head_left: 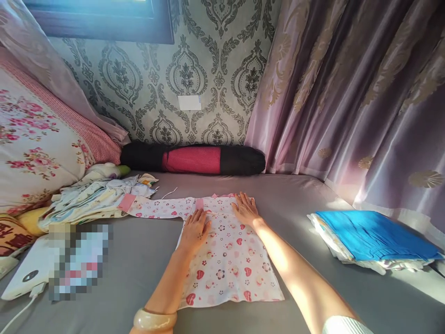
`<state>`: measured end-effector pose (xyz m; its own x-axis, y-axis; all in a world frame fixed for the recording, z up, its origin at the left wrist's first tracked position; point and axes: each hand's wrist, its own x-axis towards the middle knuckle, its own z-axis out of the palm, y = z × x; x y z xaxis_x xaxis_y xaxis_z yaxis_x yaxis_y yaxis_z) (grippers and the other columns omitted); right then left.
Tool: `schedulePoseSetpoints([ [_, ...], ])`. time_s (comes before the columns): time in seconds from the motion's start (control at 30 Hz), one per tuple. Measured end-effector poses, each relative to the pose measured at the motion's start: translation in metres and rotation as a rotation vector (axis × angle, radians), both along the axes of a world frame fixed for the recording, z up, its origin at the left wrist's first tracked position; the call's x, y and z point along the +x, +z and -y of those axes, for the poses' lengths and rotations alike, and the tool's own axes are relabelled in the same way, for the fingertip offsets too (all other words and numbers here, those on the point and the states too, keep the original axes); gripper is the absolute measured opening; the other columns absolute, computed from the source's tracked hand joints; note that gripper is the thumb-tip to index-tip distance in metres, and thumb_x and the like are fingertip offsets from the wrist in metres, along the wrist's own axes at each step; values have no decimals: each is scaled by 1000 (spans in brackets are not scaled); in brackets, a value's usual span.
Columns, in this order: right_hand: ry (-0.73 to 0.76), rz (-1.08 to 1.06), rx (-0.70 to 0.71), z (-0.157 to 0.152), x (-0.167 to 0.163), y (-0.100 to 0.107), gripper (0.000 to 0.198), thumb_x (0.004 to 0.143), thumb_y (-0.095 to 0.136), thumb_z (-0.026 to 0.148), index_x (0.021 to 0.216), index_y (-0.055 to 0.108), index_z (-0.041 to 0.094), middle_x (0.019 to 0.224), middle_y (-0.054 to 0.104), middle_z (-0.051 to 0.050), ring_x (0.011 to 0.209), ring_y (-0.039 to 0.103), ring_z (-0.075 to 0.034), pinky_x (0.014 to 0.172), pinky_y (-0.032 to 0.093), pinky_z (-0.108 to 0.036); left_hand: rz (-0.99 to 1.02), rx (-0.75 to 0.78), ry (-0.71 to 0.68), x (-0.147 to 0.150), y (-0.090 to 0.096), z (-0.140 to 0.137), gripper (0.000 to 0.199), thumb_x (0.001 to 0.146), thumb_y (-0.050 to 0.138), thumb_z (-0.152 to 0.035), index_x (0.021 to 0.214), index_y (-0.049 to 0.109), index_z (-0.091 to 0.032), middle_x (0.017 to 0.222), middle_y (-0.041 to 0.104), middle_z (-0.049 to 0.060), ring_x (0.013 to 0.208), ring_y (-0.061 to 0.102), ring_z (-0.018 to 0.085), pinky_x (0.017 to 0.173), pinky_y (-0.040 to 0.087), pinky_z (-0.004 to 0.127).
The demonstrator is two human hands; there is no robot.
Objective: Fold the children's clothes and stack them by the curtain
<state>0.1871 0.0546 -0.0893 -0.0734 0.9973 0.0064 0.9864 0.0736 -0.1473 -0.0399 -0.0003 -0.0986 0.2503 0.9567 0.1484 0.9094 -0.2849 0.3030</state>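
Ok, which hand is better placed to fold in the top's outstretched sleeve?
Probably the left hand: it rests on the heart-print top near the base of the outstretched sleeve, while the right hand lies near the opposite shoulder.

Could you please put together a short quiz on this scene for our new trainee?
1. True or false: the left hand and the right hand both rest on the heart-patterned garment.

2. Multiple choice: what colour is the cloth on top of the folded pile at the right of the picture?
A) pink
B) blue
C) black

3. Fill in the missing word: the bangle is worn on the ____ arm.

Key: 1. True. 2. B. 3. Left.
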Motion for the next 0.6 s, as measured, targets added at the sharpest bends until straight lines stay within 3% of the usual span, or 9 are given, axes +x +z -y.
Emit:
schedulePoseSetpoints([
  [0.17, -32, 1, 15, -5, 2, -13, 62, 97, 17, 49, 151, 22, 19, 156, 19, -10, 144, 12, -27, 114, 8, -51, 46, -47, -7, -3, -10, -3, 44, 92, 42, -36, 131, 48, -19, 150, 36, 13, 138, 32, 26, 114, 21, 47],
  [0.33, -40, 15, -46, -8, 4, -9, 64, 96, 17, 51, 151, 19, 20, 156, 18, -9, 144, 10, -26, 114, 7, -51, 200, -22, 8, -5, -9, -8, 39, 88, 46, -29, 125, 53, -18, 144, 44, 14, 133, 41, 27, 111, 28, 45],
  [0.47, -56, 5, -89, -8, -3, 1, 63, 96, 19, 49, 151, 18, 21, 158, 11, -10, 144, 6, -27, 113, 9, -54, 452, 24, 108, -10, -3, -11, 33, 85, 45, -23, 114, 60, -17, 122, 61, 14, 104, 62, 26, 89, 47, 40],
  [0.6, -21, -47, -51, -6, -29, 4, 62, 97, 12, 49, 151, 17, 20, 158, 6, -9, 145, 0, -25, 113, 4, -53, 695, 45, 257, -17, 5, -11, 31, 85, 47, -26, 109, 64, -18, 91, 69, 10, 79, 65, 23, 73, 50, 36],
])
